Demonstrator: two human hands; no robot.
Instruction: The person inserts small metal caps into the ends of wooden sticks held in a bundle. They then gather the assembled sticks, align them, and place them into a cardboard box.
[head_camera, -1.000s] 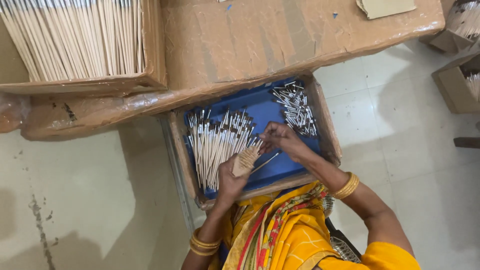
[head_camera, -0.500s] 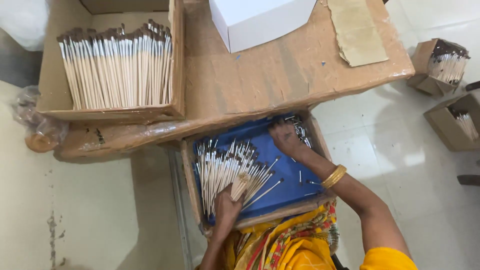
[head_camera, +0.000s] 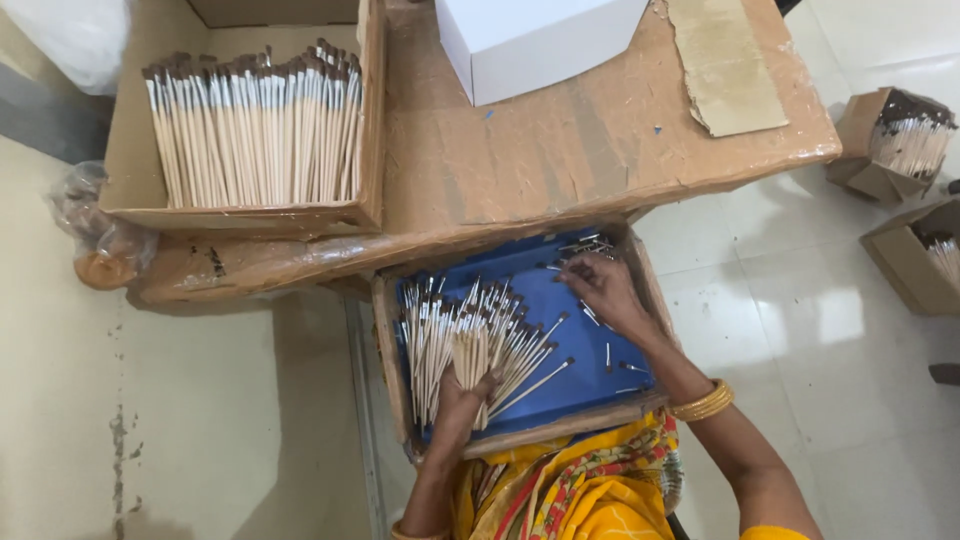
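Head view, the only one I have: my left hand is closed around a small bundle of pale brush handles, held upright over the loose brushes piled on the left of the blue tray on my lap. My right hand lies at the tray's far right corner, fingers bent down onto a heap of metal ferrules; whether they have pinched one I cannot tell, since the fingertips are hidden under the knuckles. A few ferrules lie scattered on the blue floor between my hands. Above the tray sits the low table, with a carton of finished brushes on its left and a white box at the back. As I judge it, the bundle is the risk: a loose grip would let handles slide out and mix back into the pile, and the tray, resting only on my lap, could tip and spill ferrules onto the tiled floor.
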